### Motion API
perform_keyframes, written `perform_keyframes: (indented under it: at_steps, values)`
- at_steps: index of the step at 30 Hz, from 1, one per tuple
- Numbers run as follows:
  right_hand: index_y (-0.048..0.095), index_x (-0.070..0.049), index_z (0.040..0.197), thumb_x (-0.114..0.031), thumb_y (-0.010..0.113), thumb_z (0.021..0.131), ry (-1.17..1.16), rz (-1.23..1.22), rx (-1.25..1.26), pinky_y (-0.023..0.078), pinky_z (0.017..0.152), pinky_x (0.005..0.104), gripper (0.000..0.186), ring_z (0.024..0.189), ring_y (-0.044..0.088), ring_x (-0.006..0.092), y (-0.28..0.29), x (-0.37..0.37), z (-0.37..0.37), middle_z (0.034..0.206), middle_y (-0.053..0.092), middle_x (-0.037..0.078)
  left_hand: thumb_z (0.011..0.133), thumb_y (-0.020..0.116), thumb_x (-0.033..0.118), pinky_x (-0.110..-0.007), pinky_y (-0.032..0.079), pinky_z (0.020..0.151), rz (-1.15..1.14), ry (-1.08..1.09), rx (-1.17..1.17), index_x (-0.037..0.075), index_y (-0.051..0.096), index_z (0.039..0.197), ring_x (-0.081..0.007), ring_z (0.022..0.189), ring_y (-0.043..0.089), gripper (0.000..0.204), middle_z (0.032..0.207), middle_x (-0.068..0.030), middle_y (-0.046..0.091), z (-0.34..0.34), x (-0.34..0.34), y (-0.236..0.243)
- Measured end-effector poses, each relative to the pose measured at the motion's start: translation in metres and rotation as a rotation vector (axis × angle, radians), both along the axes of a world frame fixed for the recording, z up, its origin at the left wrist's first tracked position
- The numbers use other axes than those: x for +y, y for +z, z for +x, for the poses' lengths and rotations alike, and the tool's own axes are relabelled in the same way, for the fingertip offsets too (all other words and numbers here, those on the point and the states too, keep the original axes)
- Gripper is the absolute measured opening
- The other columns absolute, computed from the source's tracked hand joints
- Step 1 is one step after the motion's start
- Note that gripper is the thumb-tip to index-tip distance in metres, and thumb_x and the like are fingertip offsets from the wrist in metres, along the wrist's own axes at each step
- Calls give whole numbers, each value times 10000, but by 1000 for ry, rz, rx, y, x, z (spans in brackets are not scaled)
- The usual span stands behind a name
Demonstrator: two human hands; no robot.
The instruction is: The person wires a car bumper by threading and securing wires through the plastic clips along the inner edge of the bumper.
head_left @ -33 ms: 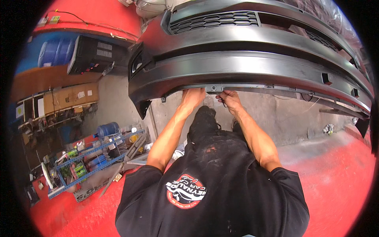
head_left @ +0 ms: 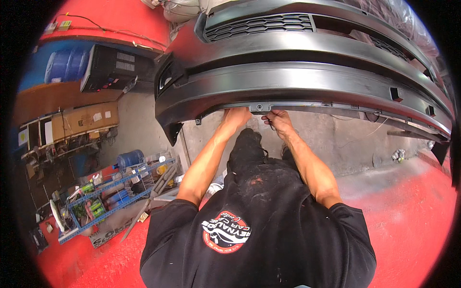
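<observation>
A large dark grey car bumper [head_left: 297, 74] spans the upper part of the view, with a honeycomb grille [head_left: 259, 28] set into it. My left hand [head_left: 236, 118] is raised to the bumper's near lower edge, its fingers hidden at or behind that edge. Just to its right, a tab [head_left: 260, 107] with a round hole or fastener sits on the edge. On the other side of the tab, my right hand [head_left: 280, 120] has its fingers closed in a pinch close under the edge. Something thin and dark shows at those fingertips, too small to name.
To the left stands a blue-framed rack [head_left: 103, 200] crowded with bottles and other goods. Farther back are a black boxy appliance [head_left: 110, 68], a blue water jug [head_left: 66, 65] and a cardboard box [head_left: 86, 120]. Long bars [head_left: 158, 186] lean beside the rack. A grey wall [head_left: 331, 144] rises beyond the red floor [head_left: 403, 211].
</observation>
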State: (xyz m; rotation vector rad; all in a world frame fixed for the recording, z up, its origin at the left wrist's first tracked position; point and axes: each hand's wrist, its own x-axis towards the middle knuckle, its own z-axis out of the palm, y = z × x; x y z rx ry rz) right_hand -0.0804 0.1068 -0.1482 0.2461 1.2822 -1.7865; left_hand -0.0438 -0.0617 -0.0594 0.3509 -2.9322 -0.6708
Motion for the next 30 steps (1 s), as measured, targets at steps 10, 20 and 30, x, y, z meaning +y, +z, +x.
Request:
perform_keyframes:
  at_steps: [10,20,30]
  values:
    - [614,-7,1034,-102,549,891,102,25,-31,522,684,323,183,775,622,206,25,9,2,931,654,114,817,563,175,-440,437,853,176,-149,-79,62,628,1032,-366,997,573,251,1029,-181,636,-19,10,-23]
    - [656,-10,968,-242,561,839,70,508,1337,469,785,448,282,894,602,399,146,49,-28,940,640,215,812,528,125,-388,455,836,327,25,-4,45,635,1021,-339,933,604,248,1008,-188,646,-8,26,2]
    - [674,-43,941,-206,573,837,395,340,1193,484,728,399,218,855,624,368,129,28,-36,877,652,186,802,622,24,-280,446,769,1159,151,182,-1,674,918,-128,890,564,129,943,-44,619,26,54,17]
